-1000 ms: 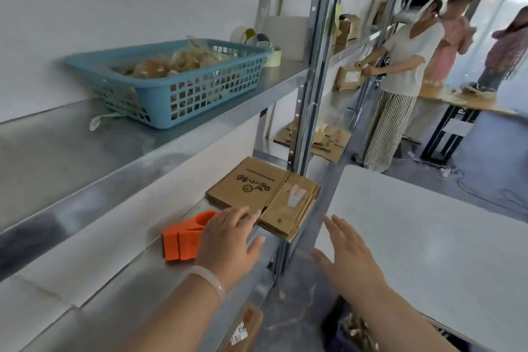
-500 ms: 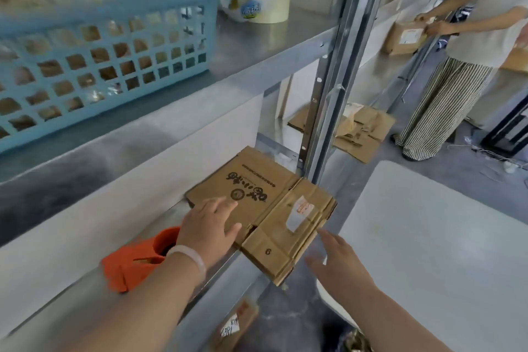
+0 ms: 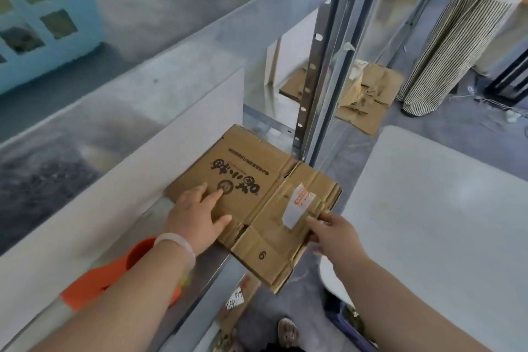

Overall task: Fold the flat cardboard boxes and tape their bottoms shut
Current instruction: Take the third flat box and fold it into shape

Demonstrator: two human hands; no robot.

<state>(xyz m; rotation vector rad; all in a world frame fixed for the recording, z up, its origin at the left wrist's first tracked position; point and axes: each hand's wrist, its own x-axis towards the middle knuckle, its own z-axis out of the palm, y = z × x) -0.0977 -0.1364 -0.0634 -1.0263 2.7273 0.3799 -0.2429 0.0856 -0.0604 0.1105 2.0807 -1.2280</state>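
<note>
Cardboard, brown and flattened, lies in the middle of the frame: the flat cardboard boxes (image 3: 257,180) sit in a small stack on the lower shelf (image 3: 208,277) of a metal rack. The stack's near right corner juts out past the shelf's front edge. The top sheet carries dark printed lettering and a round logo, and a white label (image 3: 297,206) is stuck near its right side. A printed digit shows on the flap nearest the camera.

The left hand (image 3: 197,217) rests flat on the top sheet with its fingers straight and spread, one fingertip on the logo, gripping nothing. A pale bracelet (image 3: 177,240) circles its wrist. The right hand (image 3: 337,234) holds the right edge of the stack just below the label, one digit on top and the other fingers curled at the edge.

An orange tape dispenser (image 3: 94,283) lies on the same shelf at lower left, partly hidden by the left forearm. A blue basket (image 3: 57,23) stands on the upper shelf (image 3: 171,46) at upper left. A perforated steel upright (image 3: 323,66) rises just behind the stack. A white table (image 3: 443,208) fills the right side. At upper right, more flattened cardboard (image 3: 368,94) lies beyond the upright, near another person in striped trousers (image 3: 445,51).
</note>
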